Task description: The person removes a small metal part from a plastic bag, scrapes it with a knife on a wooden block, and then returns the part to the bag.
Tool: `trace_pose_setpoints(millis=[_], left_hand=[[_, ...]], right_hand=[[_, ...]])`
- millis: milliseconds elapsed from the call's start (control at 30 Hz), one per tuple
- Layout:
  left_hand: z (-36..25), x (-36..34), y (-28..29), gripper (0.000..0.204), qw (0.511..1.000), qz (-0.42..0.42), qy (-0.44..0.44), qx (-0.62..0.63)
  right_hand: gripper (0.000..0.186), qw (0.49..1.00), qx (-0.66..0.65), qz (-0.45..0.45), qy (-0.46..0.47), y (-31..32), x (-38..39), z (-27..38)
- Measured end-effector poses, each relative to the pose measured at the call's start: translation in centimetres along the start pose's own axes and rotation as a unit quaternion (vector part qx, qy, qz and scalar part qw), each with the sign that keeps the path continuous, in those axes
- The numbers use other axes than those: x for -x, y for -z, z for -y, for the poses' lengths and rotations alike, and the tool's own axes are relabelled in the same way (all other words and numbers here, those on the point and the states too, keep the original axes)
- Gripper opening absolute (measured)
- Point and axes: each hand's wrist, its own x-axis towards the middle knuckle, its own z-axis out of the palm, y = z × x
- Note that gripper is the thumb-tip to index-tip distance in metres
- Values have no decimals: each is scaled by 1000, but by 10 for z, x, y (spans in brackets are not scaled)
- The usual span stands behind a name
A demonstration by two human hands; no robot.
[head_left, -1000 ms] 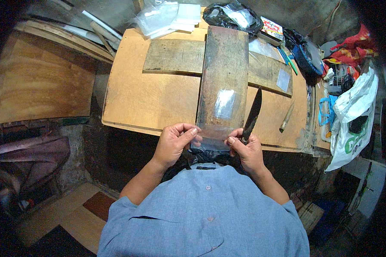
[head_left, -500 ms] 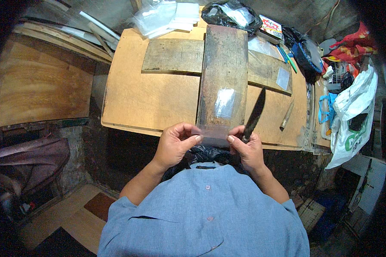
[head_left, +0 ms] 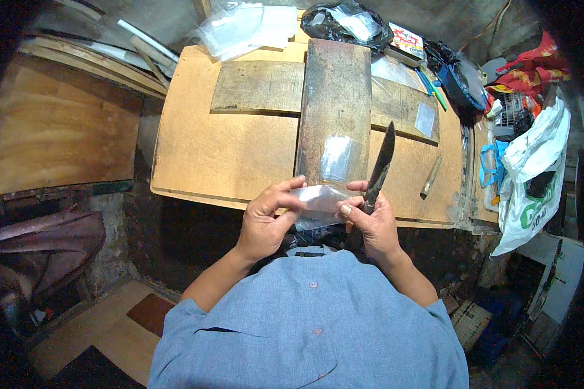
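A piece of clear plastic sheet [head_left: 321, 197], bent and shiny, spans the gap between my hands at the near end of the long wooden board [head_left: 335, 84]. My left hand [head_left: 266, 217] grips its left edge, fingers on top and thumb below. Thumb and fingers of my right hand [head_left: 374, 223] pinch its right side. That same hand also holds a dark-bladed knife [head_left: 383, 159], blade pointing up and away; its handle is mostly hidden in the palm. Just beyond, another clear plastic piece [head_left: 335, 159] lies flat on the board.
Under the long board, a wooden plank [head_left: 259, 85] crosses the table [head_left: 227, 152]. A small clear piece [head_left: 425, 118] and a narrow stick [head_left: 431, 176] lie right. Plastic sheets [head_left: 276, 26], a black bag [head_left: 318, 23] and a small box [head_left: 405, 42] sit at the back.
The plastic sheet between my hands has tilted and bent upward. My left fingers have spread and shifted on it. The knife has swung slightly left and stands more upright.
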Motion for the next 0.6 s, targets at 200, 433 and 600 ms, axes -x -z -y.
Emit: trace_pose_setpoints(millis=[200,433,600], left_hand=[[-5,-5,-2,52,958,-34,185,214],[-9,-8,-8,50,976,-45,193,88],[-10,-9,-4,45,978,-43,194,71]], right_hand=[[49,998,34,-49,38,0,-1,-2],[49,997,59,-40,42,3,-1,-4],[40,998,41,-36,14,8,-2,-6]])
